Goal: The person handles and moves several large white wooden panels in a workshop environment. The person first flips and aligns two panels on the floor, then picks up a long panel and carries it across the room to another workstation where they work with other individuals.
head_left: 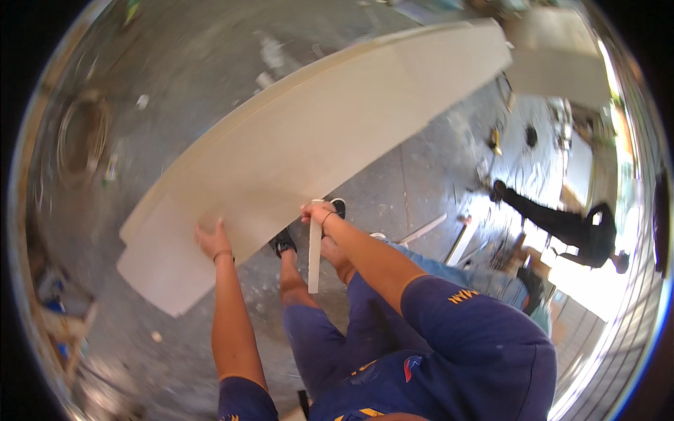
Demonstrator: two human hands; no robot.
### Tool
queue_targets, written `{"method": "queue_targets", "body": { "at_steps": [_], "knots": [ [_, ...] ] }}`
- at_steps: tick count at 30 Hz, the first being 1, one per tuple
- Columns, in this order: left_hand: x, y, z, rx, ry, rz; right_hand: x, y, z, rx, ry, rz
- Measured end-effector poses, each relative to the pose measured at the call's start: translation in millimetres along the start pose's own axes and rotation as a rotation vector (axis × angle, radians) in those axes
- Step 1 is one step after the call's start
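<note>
A long pale board (316,133) stretches diagonally across the view, with a smaller pale panel (165,270) at its lower left end. My left hand (213,241) lies on the pale surface near that end, its fingers apart and holding nothing. In front of my legs, my right hand (320,212) is closed round the upper part of a narrow pale strip (314,259). The strip hangs nearly upright in the picture beside the board's near edge. Its exact material cannot be made out.
Coiled cable (83,140) lies on the grey floor at the left. To my right are a person in blue jeans (477,277) and loose strips (423,229). Another person in dark clothes (554,221) stands farther right, near a yellow tool (496,142). More board (558,59) lies at the far right.
</note>
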State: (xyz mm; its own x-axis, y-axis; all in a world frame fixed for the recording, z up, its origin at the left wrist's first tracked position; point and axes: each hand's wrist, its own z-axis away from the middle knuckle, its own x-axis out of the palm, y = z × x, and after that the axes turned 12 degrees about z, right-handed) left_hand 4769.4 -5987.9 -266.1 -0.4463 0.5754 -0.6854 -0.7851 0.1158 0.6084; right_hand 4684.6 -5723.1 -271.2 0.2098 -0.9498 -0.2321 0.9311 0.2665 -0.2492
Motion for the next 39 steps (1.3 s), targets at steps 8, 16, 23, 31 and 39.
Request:
{"method": "queue_targets", "body": {
  "at_steps": [8, 16, 23, 31, 39],
  "knots": [
    [-9.0, -8.6, -6.9, -0.003, -0.074, -0.148, 0.3, 11.7, 13.7, -0.057, -0.014, 0.165],
    [9.3, 48.9, 6.3, -0.253, -0.082, -0.335, -144.6, 23.5, -31.0, -0.159, 0.156, -0.631],
    [92.6, 102.5, 12.1, 0.074, -0.169, -0.648, -342.6, -74.6, -31.6, -0.227, 0.294, -1.224],
    [237.4, 275.4, 41.1, -0.021, -0.356, -0.538, -367.5, -166.9, -70.1, -0.246, 0.218, -1.395],
    [255.7, 296.6, 51.9, -0.281, -0.256, -0.550, -337.5, -188.1, -92.1, -0.192, 0.164, -1.546]
  ]
}}
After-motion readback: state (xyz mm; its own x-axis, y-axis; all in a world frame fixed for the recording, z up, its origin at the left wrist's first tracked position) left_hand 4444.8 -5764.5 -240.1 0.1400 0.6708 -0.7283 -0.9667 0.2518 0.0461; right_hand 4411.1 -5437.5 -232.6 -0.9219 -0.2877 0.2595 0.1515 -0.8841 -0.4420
